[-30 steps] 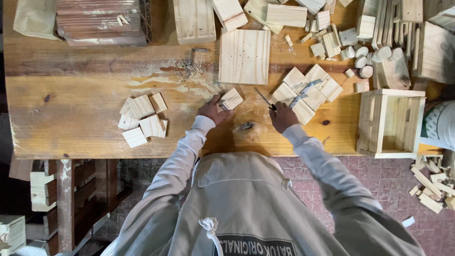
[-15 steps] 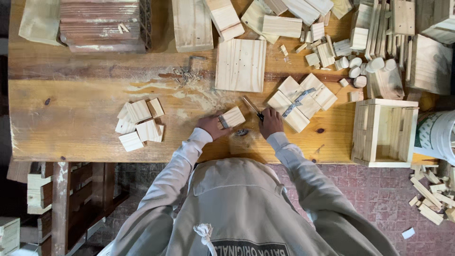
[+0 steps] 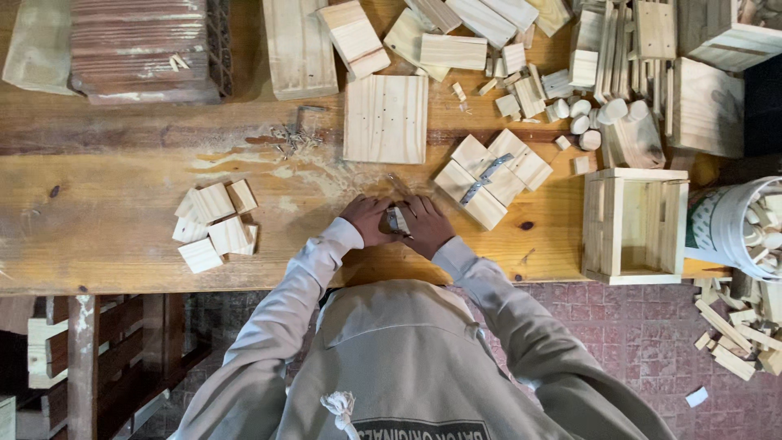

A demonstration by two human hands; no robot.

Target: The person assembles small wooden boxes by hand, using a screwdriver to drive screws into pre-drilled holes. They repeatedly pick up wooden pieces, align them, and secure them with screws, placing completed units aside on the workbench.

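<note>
From the head camera we look straight down at a long wooden bench (image 3: pixel 122 236). Near the middle of the frame, at the bench's front edge, the person's two hands meet. The left hand (image 3: pixel 368 220) and the right hand (image 3: pixel 427 226) are close together, with a small wood block (image 3: pixel 397 221) between them. The fingers of both hands are curled around it and hold it; only a bit of the block peeks out.

Just to the right of the hands lies a bunch of flat wood squares (image 3: pixel 493 175) with a grey metal tool (image 3: pixel 482 179) lying on top. Above the hands sits a square wood board (image 3: pixel 385 119). At the left of the frame is a little heap of small wood squares (image 3: pixel 213 226), well apart from the hands. At the right stands an open wood box (image 3: pixel 635 226), and next to it, at the right edge, a white bucket (image 3: pixel 737 228) full of wood bits. At the upper left is a stack of dark boards (image 3: pixel 138 45).
</note>
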